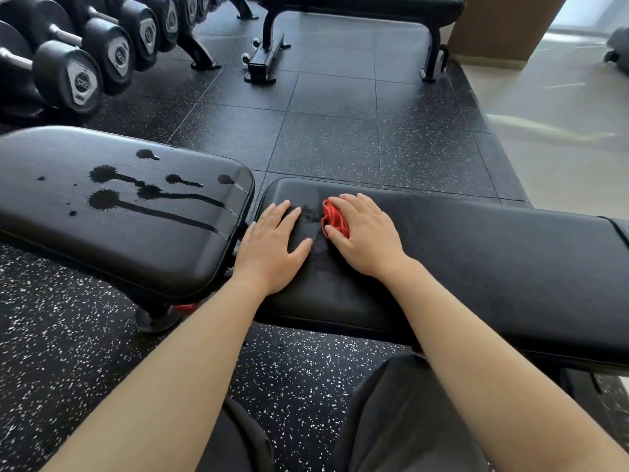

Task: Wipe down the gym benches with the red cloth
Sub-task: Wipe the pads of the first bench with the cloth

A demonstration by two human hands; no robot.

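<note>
We press on a black padded worktop (476, 253).
Our left hand (272, 247) has its grip spread; right hand (366, 235) grip curled round crumpled red cloth (335, 219).

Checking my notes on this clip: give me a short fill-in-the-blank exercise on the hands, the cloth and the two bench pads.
1. The right hand grips a bunched ____ cloth against the bench pad.
2. The left hand lies ____ on that pad, holding nothing.
3. Dark splashes mark the neighbouring pad, to the ____ of both hands.
Missing words: red; flat; left.
</note>
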